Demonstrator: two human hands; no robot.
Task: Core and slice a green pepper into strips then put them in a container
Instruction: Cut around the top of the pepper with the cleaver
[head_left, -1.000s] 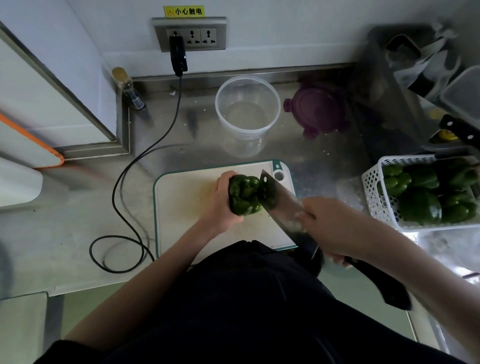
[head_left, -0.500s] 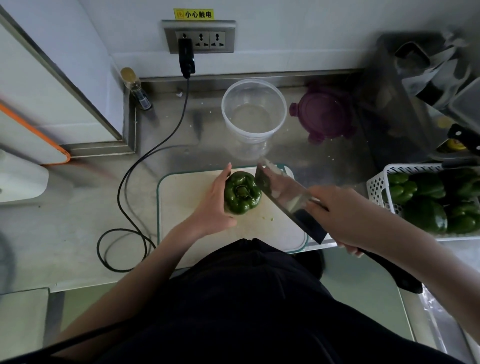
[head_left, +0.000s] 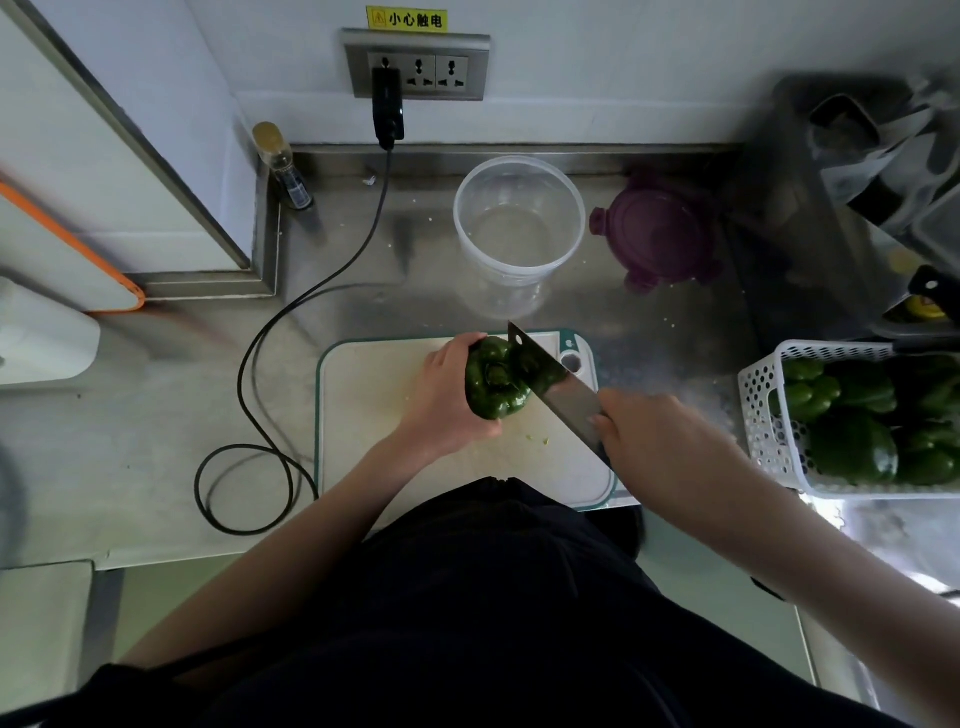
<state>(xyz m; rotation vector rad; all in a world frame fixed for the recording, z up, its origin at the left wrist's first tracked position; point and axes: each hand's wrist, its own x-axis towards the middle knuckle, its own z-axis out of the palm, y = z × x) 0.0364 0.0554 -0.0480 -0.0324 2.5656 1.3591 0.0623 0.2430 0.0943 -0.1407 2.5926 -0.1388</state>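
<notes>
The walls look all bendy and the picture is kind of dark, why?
Head view: the wide-angle lens bows straight lines near the edges, like the counter's back ledge; light is dim, so the green pepper looks almost black; the knife blade mirrors it; glare whitens the counter lower right, below the white basket.

A steel table (head_left: 156, 441) runs along a pale wall (head_left: 597, 57). A socket strip (head_left: 418, 67) sits on that wall under a yellow warning label (head_left: 407, 18), with a black plug (head_left: 387, 106) in it and its cable (head_left: 249, 415) looping over the table. Below the table edge, greenish floor (head_left: 166, 597) shows.
</notes>
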